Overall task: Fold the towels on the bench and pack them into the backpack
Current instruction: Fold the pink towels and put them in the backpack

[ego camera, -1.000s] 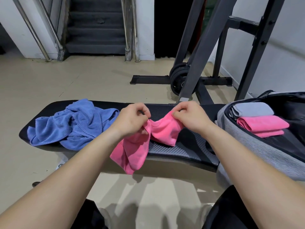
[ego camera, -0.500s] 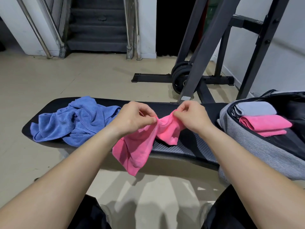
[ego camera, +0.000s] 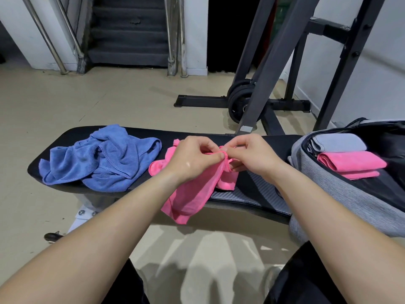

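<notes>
Both hands meet above the middle of the bench (ego camera: 65, 139), close together and almost touching. The left hand (ego camera: 192, 160) is curled nearly closed, thumb pressed against the forefinger, pinching the hemmed edge of the pink towel (ego camera: 192, 194). The right hand (ego camera: 252, 156) is also mostly closed, its thumb and forefinger nipping the same edge just beside the left hand's grip, while its lower fingers are tucked loosely under the cloth.

The pink towel is unfolded and bunched. One part hangs from the pinched edge and drapes over the near edge of the bench, ending in a point below it. Another crumpled part lies on the bench top behind the left hand, and a small lump rests under the right hand.

A blue towel (ego camera: 103, 159) lies in a rumpled heap toward the left end of the bench, just beside the pink one; whether they touch cannot be told.

At the right end of the bench sits a grey backpack (ego camera: 350, 207), open with its dark lining showing. Inside it a folded grey towel (ego camera: 339, 142) lies at the far side, and a folded pink towel (ego camera: 350, 164) lies against it on the near side.
</notes>
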Available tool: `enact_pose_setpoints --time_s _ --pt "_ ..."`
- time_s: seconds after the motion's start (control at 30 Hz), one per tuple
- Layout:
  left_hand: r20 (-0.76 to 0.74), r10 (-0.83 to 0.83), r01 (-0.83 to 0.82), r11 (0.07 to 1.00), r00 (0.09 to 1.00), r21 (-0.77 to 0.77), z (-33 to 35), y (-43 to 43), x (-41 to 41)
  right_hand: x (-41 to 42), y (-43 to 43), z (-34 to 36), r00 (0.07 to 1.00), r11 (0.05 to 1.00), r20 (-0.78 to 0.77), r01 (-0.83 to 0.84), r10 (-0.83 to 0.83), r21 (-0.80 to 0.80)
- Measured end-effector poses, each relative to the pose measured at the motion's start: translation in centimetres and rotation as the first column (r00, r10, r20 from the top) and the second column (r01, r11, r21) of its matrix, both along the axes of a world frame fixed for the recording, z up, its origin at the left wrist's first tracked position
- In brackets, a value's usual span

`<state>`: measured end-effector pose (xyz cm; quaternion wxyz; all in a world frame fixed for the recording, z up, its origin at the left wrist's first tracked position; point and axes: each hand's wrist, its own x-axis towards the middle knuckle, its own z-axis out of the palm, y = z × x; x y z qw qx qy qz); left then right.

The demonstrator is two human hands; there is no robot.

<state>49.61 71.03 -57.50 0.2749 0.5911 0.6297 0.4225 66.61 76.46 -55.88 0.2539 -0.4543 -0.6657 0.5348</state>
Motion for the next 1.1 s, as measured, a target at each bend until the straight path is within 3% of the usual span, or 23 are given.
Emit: enact_pose_setpoints --time_s 0.47,0.67,0.8,0.97,1.1 --pt "-0.030 0.189 -0.188 0.982 0.982 0.036 0.3 0.0 0.8 0.1 0.3 -0.7 0.990 0.999 -0.143 -0.002 0.006 0.034" --pt "-0.038 0.194 -0.193 0.981 0.980 0.008 0.5 -0.2 0.8 0.1 0.1 -0.8 0.982 0.999 -0.182 -0.036 0.042 0.038" --pt "-0.065 0.163 -0.163 0.987 0.984 0.004 0.6 -0.1 0.3 0.3 0.4 -0.9 0.989 0.995 -0.128 -0.060 0.070 0.079" --pt "-0.073 0.133 -0.132 0.991 0.988 0.023 0.6 0.0 0.0 0.0 0.6 -1.1 0.997 0.966 0.016 -0.071 0.069 0.247" --pt "-0.082 0.133 -0.131 0.991 0.988 0.027 0.6 0.0 -0.1 -0.1 0.5 -0.9 0.996 0.958 0.019 -0.090 0.088 0.271"
